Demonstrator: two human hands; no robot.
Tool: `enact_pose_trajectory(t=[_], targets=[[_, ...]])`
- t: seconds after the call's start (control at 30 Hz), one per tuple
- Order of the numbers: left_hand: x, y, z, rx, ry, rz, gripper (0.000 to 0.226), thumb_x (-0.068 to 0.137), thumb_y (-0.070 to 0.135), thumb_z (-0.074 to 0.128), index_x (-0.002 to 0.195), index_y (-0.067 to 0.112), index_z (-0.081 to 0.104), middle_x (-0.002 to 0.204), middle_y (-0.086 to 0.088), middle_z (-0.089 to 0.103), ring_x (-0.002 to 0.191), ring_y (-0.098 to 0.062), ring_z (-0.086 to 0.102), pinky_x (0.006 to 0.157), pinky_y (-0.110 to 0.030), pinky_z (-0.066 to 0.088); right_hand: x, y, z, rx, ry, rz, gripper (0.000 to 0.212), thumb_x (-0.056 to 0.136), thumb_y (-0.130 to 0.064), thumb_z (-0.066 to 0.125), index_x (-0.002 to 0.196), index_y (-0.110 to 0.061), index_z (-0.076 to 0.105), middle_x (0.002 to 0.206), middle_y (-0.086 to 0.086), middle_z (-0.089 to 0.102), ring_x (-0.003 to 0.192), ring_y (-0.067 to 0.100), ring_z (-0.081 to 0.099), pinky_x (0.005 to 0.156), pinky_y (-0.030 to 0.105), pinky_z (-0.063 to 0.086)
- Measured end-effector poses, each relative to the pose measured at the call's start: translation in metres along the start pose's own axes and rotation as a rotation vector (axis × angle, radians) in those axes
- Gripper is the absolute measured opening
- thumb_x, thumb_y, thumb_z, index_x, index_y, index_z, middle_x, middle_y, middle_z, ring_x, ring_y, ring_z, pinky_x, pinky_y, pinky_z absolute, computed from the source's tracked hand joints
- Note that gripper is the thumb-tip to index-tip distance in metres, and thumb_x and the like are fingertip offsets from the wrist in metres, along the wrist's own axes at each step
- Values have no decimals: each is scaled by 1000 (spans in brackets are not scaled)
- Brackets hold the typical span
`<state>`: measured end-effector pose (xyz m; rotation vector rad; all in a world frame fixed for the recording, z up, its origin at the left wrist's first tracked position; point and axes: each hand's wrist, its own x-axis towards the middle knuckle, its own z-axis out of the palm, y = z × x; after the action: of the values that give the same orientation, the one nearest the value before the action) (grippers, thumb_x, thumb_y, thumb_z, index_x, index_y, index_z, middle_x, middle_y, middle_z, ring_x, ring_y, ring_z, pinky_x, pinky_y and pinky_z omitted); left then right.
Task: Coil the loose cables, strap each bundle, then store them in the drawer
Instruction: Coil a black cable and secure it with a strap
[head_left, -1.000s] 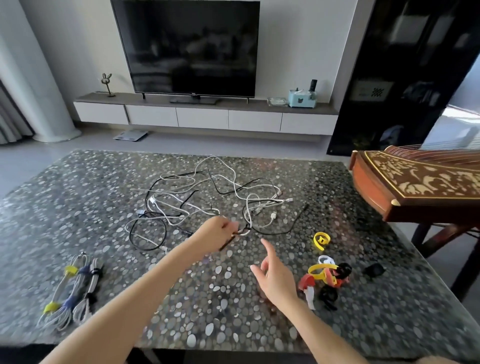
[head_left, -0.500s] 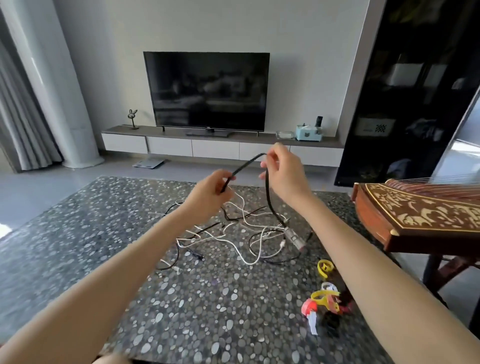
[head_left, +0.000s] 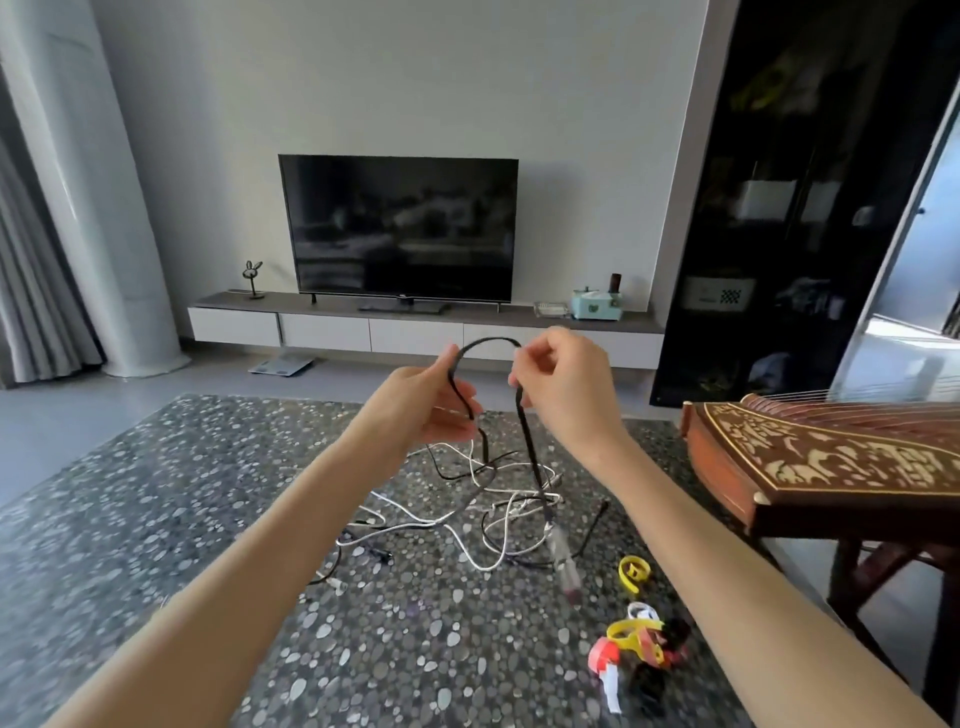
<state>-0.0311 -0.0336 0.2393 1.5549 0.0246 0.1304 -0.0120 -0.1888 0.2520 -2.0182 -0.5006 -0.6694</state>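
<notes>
Both hands are raised above the table with a black cable (head_left: 528, 441) arched between them. My left hand (head_left: 415, 410) holds one side of the arch against its palm. My right hand (head_left: 563, 379) pinches the other side, and from there the cable hangs down to a blurred silver plug (head_left: 563, 564) just above the table. Under the hands lies a tangle of white and black loose cables (head_left: 467, 514). Coloured straps, a yellow one (head_left: 635, 571) and a pile of red, yellow, white and black ones (head_left: 641, 649), lie at the right front.
The table (head_left: 182, 519) has a dark pebble-patterned top. A carved wooden zither (head_left: 831, 462) on a stand juts in at the right edge. Behind are a TV on a low white cabinet (head_left: 415, 332), a black display cabinet and a grey curtain at the left.
The view has tilted up, so the strapped bundles at the left front are out of view. Both hands lifted the black cable off the table; its arch is tighter and the plug swings.
</notes>
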Motion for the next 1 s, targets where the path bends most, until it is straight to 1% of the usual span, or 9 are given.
enact_pose_trajectory(t=[0.17, 0.3, 0.4, 0.47, 0.6, 0.73, 0.83, 0.93, 1.0], targets=[[-9, 1, 7, -30, 55, 238, 33, 94, 47, 48, 108, 20, 61, 111, -5, 62, 93, -21, 67, 81, -30, 55, -10, 8, -2, 287, -102, 348, 19, 89, -8, 57, 70, -6, 59, 53, 3, 65, 38, 8, 51, 38, 22, 38], [-9, 6, -2, 497, 290, 352, 44, 87, 44, 62, 129, 33, 52, 119, 9, 56, 81, -12, 68, 75, -35, 58, -17, 6, -11, 720, -201, 608, 14, 90, -4, 60, 76, 0, 59, 52, 6, 65, 42, 11, 59, 40, 19, 47], [-15, 7, -3, 766, 413, 441, 31, 91, 43, 55, 99, 18, 70, 95, 1, 73, 71, -21, 67, 67, -31, 54, -23, 6, -15, 745, -188, 548, 10, 88, -5, 64, 79, 1, 62, 63, 12, 69, 50, 15, 64, 48, 21, 52], [-21, 8, 4, 763, 290, 380, 46, 94, 48, 47, 81, 11, 70, 76, -6, 72, 69, -25, 68, 70, -38, 56, -28, 3, -14, 688, -179, 472, 9, 87, -6, 65, 81, 1, 65, 68, 12, 71, 57, 17, 67, 53, 22, 53], [-39, 3, 19, 818, 0, 368, 31, 92, 50, 47, 97, 24, 64, 81, 3, 71, 74, -15, 66, 70, -35, 54, -32, -9, -10, 763, -83, 465, 10, 86, -4, 65, 79, 2, 66, 65, 10, 71, 61, 19, 70, 56, 22, 55], [-51, -8, 21, 634, -115, 356, 21, 89, 19, 63, 109, 17, 59, 83, -3, 71, 77, -23, 69, 74, -42, 57, -26, -19, -18, 963, -86, 550, 10, 87, -4, 62, 80, 2, 65, 67, 12, 71, 56, 16, 68, 52, 22, 55], [-58, -9, 16, 498, -145, 404, 14, 94, 6, 52, 101, 16, 60, 69, -1, 67, 57, -15, 63, 51, -25, 53, -25, -16, -19, 657, -46, 461, 17, 87, -20, 66, 76, -7, 68, 70, 3, 71, 57, 11, 65, 50, 22, 53], [-62, -4, 3, 340, -182, 363, 20, 97, 6, 46, 99, 15, 65, 62, 3, 64, 51, -6, 54, 47, -14, 38, -27, -4, -25, 146, 60, 142, 20, 90, -44, 58, 92, -26, 65, 91, -16, 65, 86, 2, 61, 74, 22, 48], [-62, 1, -6, 196, -234, 318, 25, 98, 7, 43, 96, 16, 67, 63, 0, 64, 56, -10, 53, 51, -15, 40, -31, -1, -28, 284, -184, 60, 24, 94, -48, 47, 108, -35, 60, 106, -19, 63, 102, -5, 57, 88, 19, 39]])
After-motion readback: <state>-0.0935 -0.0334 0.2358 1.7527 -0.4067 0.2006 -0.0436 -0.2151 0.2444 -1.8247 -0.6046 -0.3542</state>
